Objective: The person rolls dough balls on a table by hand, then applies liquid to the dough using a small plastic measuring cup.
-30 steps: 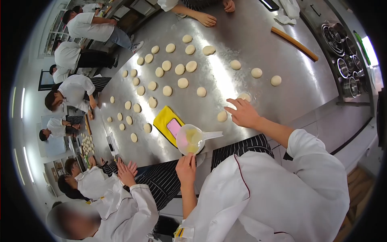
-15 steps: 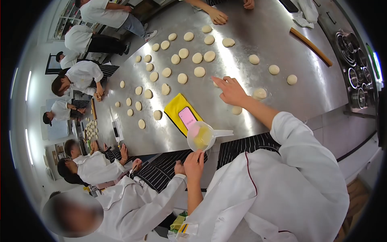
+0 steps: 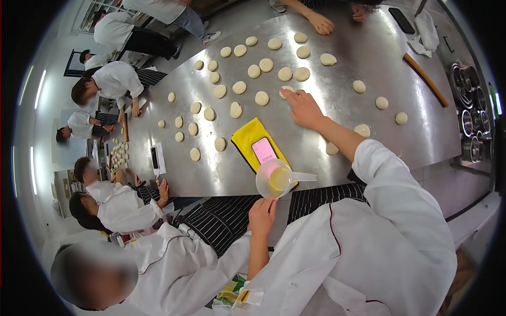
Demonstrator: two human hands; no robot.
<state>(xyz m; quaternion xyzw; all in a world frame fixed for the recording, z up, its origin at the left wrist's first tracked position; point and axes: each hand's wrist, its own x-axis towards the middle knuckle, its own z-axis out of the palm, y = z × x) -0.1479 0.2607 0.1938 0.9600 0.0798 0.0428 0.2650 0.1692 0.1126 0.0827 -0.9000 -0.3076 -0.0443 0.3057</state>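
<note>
A clear plastic measuring cup [image 3: 265, 181] with yellow liquid in it is held up at the table's near edge. My left hand [image 3: 262, 213] pinches its rim from below, and the cup's handle points right. My right hand [image 3: 305, 109] reaches over the table, fingers stretched out, with the fingertips touching a round dough piece [image 3: 286, 92]. Whatever lies beneath the palm is hidden. Several other pale dough rounds [image 3: 262, 98] lie spread around it, and a shiny one [image 3: 361, 130] sits beside my right forearm.
A phone [image 3: 263, 150] lies on a yellow cloth [image 3: 247, 138] behind the cup. On the steel table [image 3: 337, 105] a wooden rolling pin [image 3: 426, 80] lies far right. Metal bowls [image 3: 467, 122] stand beyond. A co-worker [image 3: 174, 263] is close at left; another person's hand [image 3: 320, 23] rests opposite.
My right hand has moved forward and left onto another dough round. The left hand still holds the cup. My view has shifted, so the table items appear further right.
</note>
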